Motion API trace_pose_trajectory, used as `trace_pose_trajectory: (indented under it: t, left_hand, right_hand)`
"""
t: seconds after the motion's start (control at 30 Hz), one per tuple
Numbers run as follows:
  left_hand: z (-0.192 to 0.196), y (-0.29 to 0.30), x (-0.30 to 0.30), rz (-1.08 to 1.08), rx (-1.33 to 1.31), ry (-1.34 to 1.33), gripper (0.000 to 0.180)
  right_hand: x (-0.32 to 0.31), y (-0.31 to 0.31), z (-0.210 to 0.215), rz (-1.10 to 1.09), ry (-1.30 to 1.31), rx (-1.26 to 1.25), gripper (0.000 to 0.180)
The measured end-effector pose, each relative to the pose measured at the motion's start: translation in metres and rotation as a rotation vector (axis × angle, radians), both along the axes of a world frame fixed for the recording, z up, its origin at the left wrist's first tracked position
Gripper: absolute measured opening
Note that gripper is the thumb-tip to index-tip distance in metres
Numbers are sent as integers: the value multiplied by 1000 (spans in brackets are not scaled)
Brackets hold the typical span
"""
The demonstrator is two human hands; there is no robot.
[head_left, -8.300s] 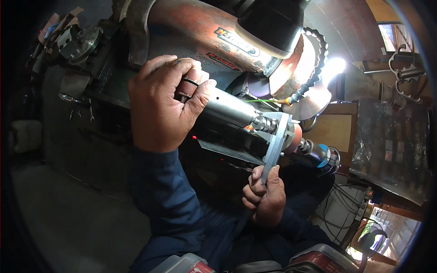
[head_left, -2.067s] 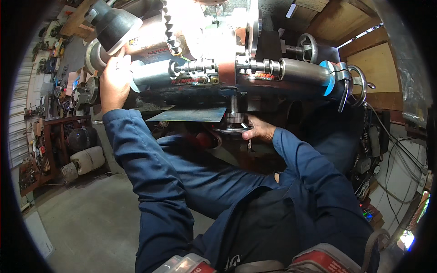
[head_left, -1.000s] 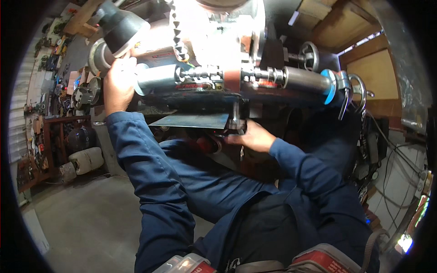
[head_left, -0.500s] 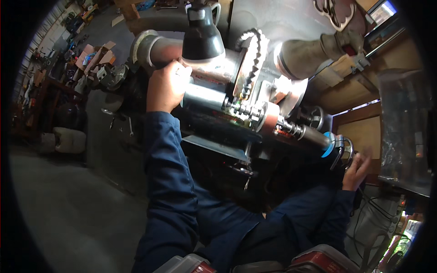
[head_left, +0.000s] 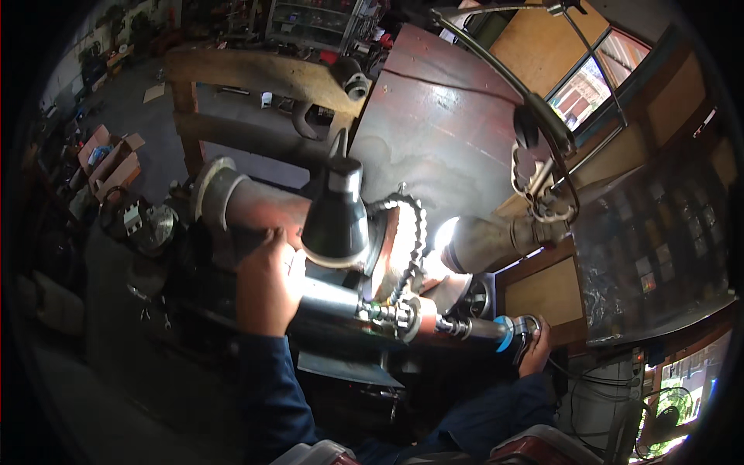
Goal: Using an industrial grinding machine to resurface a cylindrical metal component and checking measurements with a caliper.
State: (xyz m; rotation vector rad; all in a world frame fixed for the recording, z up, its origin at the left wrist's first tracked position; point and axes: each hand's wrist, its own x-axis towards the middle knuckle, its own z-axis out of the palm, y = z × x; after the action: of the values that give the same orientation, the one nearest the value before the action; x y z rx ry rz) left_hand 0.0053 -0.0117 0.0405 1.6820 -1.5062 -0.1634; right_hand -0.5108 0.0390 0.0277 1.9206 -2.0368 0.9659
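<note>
A lathe-like machine lies before me, with a brightly lit silver cylinder (head_left: 329,298) beside my left hand (head_left: 267,291). That hand is closed against the red housing (head_left: 267,208); what its fingers hold is hidden. From the cylinder a stepped metal shaft (head_left: 380,311) runs right to a red collar (head_left: 420,319), then to a grey sleeve (head_left: 484,330) with a blue ring (head_left: 504,333). My right hand (head_left: 536,349) is at the sleeve's far end, its fingers curled at a curved metal handle (head_left: 530,322).
A black lamp (head_left: 335,225) hangs close over my left hand. A grey lamp (head_left: 496,240) shines from the right. A black segmented hose (head_left: 421,232) arches over the shaft. Behind stands a brown metal panel (head_left: 442,101); an open cardboard box (head_left: 112,163) sits far left.
My view has tilted up, so the machine appears lower and more of the room shows. My right hand, blurred and apart-fingered before, now curls at the handle. My left hand stays by the cylinder.
</note>
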Motion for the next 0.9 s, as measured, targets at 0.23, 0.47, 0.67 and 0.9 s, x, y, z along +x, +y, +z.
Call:
trace_pose_trajectory:
  t: [0.23, 0.47, 0.67, 0.9]
  left_hand:
    - [2, -3, -1, 41, -89, -37, 35]
    - [3, -3, -1, 52, 10, -70, 37]
    - [3, -3, 0, 53, 33, -88, 37]
    - [2, -7, 1, 10, -3, -99, 31]
  right_hand:
    - [1, -10, 8, -42, 27, 66, 37]
    - [3, -15, 18, -38, 4, 152, 30]
    - [15, -24, 30, -24, -58, 224, 26]
    - [-1, -36, 33, -13, -68, 335, 23]
